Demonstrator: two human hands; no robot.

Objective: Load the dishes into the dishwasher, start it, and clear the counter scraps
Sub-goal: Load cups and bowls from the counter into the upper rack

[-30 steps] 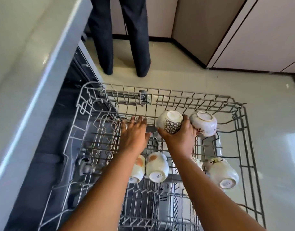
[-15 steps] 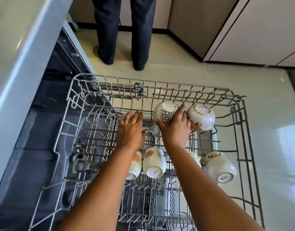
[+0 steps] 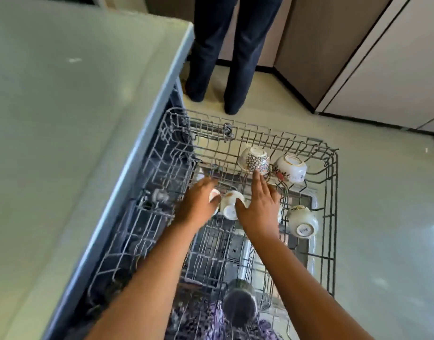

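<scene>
The grey wire dishwasher rack [image 3: 332, 217] is pulled out over the floor. Several white cups lie upside down in it: a dotted cup [image 3: 254, 160] and a flowered cup [image 3: 290, 171] at the far side, a plain cup [image 3: 303, 220] at the right, two small cups [image 3: 229, 204] in the middle. My right hand [image 3: 258, 207] hovers flat just below the dotted cup, fingers straight, holding nothing. My left hand [image 3: 196, 204] hangs over the rack beside the small cups, fingers relaxed, blurred by motion.
The grey counter [image 3: 64, 143] runs along the left above the dishwasher opening. A person in dark trousers [image 3: 225, 57] stands on the floor beyond the rack. Beige cabinets [image 3: 382, 57] line the far right. A dark round object [image 3: 239, 306] sits near the rack's front.
My right hand has let go of the dotted cup, which now rests in the rack, and both hands have drawn back toward me. The view has lifted and shifted left.
</scene>
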